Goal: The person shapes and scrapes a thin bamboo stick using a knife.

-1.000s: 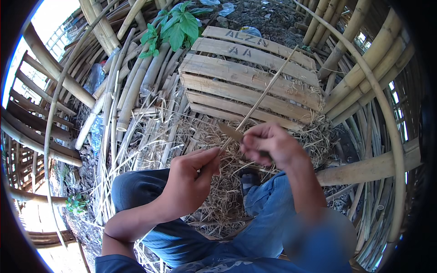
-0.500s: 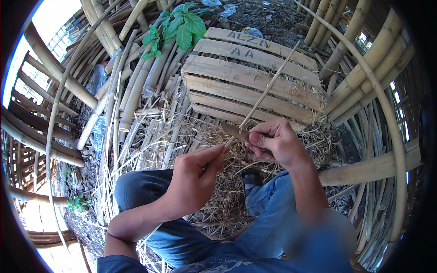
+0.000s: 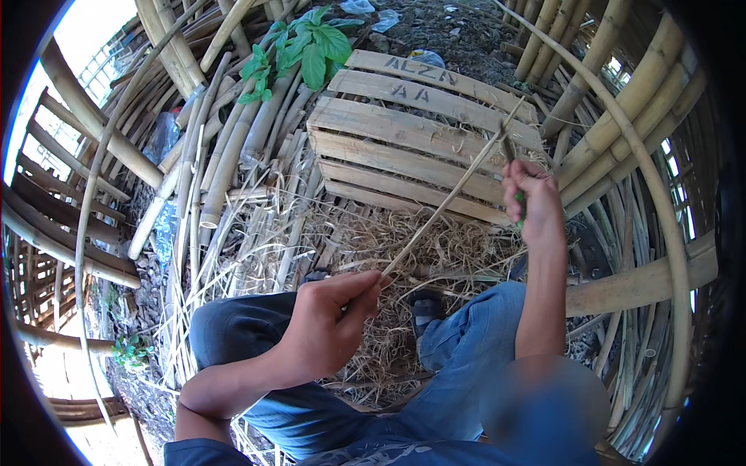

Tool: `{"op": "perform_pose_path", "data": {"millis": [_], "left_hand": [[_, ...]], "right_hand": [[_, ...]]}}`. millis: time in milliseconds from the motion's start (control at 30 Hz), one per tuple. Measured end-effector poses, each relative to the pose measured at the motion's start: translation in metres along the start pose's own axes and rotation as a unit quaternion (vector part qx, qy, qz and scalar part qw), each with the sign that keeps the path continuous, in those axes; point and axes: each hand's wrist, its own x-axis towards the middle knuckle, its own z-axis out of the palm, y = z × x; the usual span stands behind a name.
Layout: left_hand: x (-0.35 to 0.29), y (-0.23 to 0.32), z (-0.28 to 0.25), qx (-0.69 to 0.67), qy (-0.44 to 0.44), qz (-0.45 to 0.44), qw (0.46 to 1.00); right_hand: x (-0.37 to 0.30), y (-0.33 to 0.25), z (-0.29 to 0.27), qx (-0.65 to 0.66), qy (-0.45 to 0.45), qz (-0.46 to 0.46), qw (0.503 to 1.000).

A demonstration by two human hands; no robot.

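Note:
My left hand [image 3: 330, 320] pinches the near end of a long, thin bamboo strip [image 3: 444, 205] above my knees. The strip slants away to the upper right, over a slatted wooden crate [image 3: 388, 144]. Near its far end, my right hand [image 3: 534, 198] grips a knife [image 3: 508, 144] with the fingers wrapped round the handle, a bit of green showing below them. The dark blade points away from me and lies close against the strip; whether it touches, I cannot tell.
Curly bamboo shavings [image 3: 435, 248] cover the ground between my feet and against the crate. Bamboo poles [image 3: 233, 159] are piled at left beside a leafy green plant [image 3: 311, 50]. A thick bamboo pole [image 3: 645, 281] lies at right, near a bamboo-slat wall.
My right hand and the knife have moved away from me and rightward, from near my left hand to the strip's far end. My left hand has stayed nearly still; the strip tilts slightly more rightward.

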Motion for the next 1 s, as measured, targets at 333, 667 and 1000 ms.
{"op": "perform_pose_path", "data": {"millis": [333,667,1000], "left_hand": [[0.000,-0.007,-0.002,0.001,0.046,0.002,0.999],[-0.010,0.001,-0.006,0.079,0.031,0.010,0.996],[-0.023,-0.006,-0.006,0.080,0.024,0.021,0.996]], "right_hand": [[-0.057,0.008,0.056,-0.082,-0.257,0.068,0.961],[-0.040,0.001,0.050,-0.002,-0.254,0.186,0.949],[-0.015,0.009,0.027,0.012,-0.271,0.167,0.948]]}}
